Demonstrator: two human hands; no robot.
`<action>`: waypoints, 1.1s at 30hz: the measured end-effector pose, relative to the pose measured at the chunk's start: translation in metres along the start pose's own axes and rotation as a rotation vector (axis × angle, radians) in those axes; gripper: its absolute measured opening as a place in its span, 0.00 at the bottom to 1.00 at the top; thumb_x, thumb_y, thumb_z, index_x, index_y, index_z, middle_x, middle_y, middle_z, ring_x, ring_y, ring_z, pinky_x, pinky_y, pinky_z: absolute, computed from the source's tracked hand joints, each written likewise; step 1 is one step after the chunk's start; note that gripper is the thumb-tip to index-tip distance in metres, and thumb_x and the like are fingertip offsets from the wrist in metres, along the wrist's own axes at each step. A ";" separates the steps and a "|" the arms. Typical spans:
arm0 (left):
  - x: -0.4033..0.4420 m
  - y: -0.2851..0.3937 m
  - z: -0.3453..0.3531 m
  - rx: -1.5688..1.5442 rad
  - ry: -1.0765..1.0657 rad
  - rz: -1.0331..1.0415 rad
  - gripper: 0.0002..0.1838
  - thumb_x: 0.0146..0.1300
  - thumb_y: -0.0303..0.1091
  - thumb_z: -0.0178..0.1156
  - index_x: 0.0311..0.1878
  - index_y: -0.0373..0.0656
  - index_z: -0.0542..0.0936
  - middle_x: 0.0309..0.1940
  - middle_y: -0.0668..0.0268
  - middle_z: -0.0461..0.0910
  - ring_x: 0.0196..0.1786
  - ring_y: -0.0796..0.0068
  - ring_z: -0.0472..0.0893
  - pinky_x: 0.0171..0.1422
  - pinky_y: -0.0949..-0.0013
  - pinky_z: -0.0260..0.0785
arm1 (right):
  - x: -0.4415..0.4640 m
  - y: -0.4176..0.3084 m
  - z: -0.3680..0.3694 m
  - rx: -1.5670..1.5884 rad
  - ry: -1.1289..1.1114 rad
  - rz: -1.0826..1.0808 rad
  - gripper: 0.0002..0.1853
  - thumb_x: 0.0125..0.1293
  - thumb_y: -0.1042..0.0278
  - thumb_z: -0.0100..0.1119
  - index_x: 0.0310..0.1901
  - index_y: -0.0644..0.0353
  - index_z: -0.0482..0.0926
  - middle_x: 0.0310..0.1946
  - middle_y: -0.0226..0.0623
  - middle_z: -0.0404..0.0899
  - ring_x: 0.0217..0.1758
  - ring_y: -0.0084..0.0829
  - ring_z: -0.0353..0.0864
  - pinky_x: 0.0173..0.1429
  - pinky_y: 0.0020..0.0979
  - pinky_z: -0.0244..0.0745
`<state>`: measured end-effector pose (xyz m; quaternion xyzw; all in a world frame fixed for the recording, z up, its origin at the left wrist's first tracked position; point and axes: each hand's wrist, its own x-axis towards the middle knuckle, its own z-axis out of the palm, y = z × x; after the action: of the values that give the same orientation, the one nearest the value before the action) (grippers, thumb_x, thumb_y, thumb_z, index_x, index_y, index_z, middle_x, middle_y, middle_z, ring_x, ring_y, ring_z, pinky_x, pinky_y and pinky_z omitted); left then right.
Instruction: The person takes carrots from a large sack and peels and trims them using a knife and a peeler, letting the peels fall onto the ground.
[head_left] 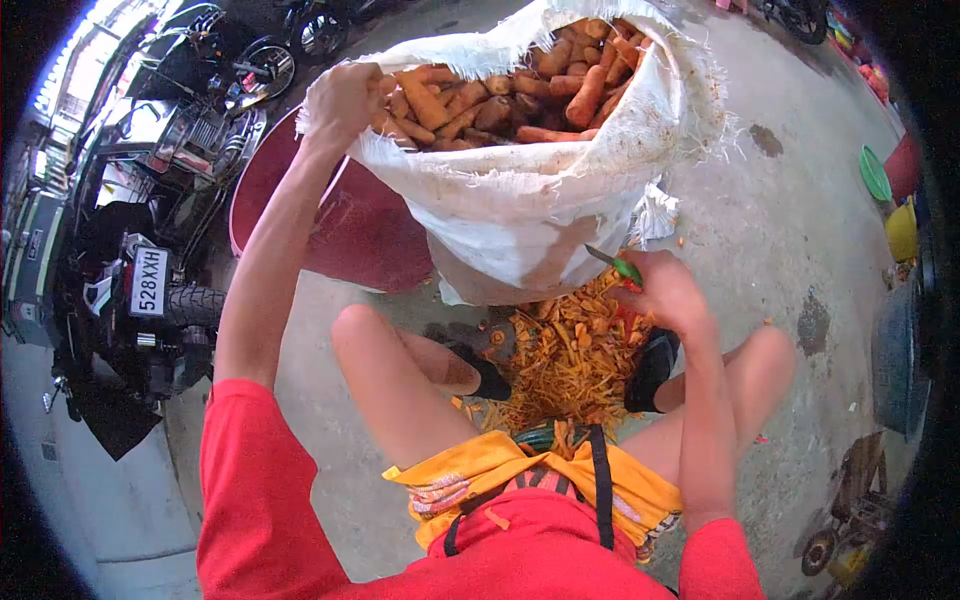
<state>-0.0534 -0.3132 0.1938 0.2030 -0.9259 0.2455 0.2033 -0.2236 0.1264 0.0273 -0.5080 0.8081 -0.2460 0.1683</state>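
Note:
A large white woven sack (510, 215) full of carrots (480, 100) stands in front of me, its mouth open and its edge frayed. At the upper left of the sack, my left hand (343, 105) is closed around the rim. My right hand (662, 288) holds a small knife (625, 268) with a green handle, its dark blade pointing up and left beside the sack's lower right side. Beneath that hand, a heap of orange peelings (565, 365) lies between my feet.
A round reddish tub (365, 225) sits behind the sack at the left. Motorcycles (165, 290) line the left side. On the right are a green basin (874, 172), a yellow container (901, 232), a large grey-blue tub (897, 350) and a wheeled item (835, 535).

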 end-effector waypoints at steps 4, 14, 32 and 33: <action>-0.014 -0.003 -0.047 -0.660 0.036 -0.117 0.12 0.62 0.36 0.72 0.45 0.41 0.89 0.41 0.58 0.90 0.43 0.68 0.90 0.49 0.64 0.82 | -0.003 0.003 -0.001 -0.030 0.067 -0.040 0.25 0.56 0.53 0.74 0.48 0.63 0.83 0.35 0.54 0.84 0.43 0.56 0.84 0.49 0.48 0.78; -0.143 0.183 -0.088 -1.967 -0.349 -0.564 0.23 0.81 0.47 0.52 0.68 0.39 0.73 0.46 0.68 0.81 0.45 0.80 0.77 0.51 0.75 0.69 | -0.002 0.016 0.008 -0.102 -0.074 0.049 0.24 0.56 0.57 0.75 0.48 0.67 0.81 0.35 0.56 0.83 0.39 0.57 0.82 0.47 0.47 0.77; -0.207 0.282 -0.002 -1.622 -0.349 -0.611 0.18 0.60 0.32 0.69 0.51 0.34 0.82 0.42 0.55 0.85 0.43 0.71 0.82 0.52 0.64 0.75 | 0.002 -0.047 0.058 -0.009 -0.022 -0.109 0.20 0.58 0.68 0.68 0.53 0.57 0.82 0.42 0.48 0.85 0.49 0.56 0.83 0.54 0.51 0.77; -0.207 0.282 0.000 -1.625 -0.303 -0.617 0.18 0.59 0.33 0.69 0.50 0.33 0.82 0.39 0.54 0.85 0.41 0.72 0.82 0.50 0.63 0.75 | 0.003 -0.046 0.060 -0.007 -0.026 -0.106 0.20 0.58 0.68 0.68 0.53 0.57 0.82 0.42 0.48 0.85 0.49 0.56 0.83 0.54 0.51 0.77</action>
<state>-0.0145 -0.0309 -0.0097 0.2669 -0.7352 -0.5842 0.2169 -0.1595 0.0934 0.0041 -0.5539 0.7786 -0.2453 0.1636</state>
